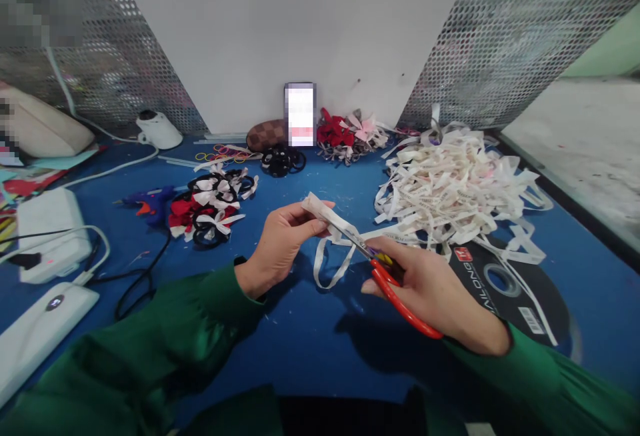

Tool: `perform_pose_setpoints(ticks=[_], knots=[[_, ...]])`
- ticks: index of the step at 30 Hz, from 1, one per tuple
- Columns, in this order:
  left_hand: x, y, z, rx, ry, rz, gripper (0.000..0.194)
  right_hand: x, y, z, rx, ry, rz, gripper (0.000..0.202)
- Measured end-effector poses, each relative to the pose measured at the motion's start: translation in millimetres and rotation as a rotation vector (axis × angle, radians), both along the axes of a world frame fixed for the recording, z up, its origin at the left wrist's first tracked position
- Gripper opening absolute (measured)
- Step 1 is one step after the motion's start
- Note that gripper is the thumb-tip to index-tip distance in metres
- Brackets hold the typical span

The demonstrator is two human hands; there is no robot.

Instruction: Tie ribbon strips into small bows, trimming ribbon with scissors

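Near the middle of the view, my left hand (281, 243) pinches a folded length of white ribbon (320, 211) between thumb and fingers. A loop of this ribbon hangs below the fingers. My right hand (425, 283) is closed on red-handled scissors (403, 308), whose blades point up and left and lie along the ribbon. Whether the blades are parted is too small to tell. Printed ribbon trails from beside the blades toward a large heap of white ribbon (450, 186) on the right.
A black spool (545, 296) lies at the right. Finished bows (215, 199), a blue glue gun (153, 204) and power strips (53, 233) are at the left. A lit phone (301, 115), a checkered pouch (265, 136) and red and pink bows (345, 133) stand at the back.
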State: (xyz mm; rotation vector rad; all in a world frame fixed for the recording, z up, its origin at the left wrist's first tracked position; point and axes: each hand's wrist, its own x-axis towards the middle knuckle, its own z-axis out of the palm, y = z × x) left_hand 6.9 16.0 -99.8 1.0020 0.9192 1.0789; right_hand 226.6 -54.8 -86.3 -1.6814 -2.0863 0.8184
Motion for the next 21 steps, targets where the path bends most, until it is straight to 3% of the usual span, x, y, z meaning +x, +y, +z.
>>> perform_pose_setpoints(ticks=[21], knots=[[-1.4,1.9,-1.4,0.002,-0.009,-0.018,0.025,2.5,0.0,0.2,-0.021,0.054,0.019,0.041]])
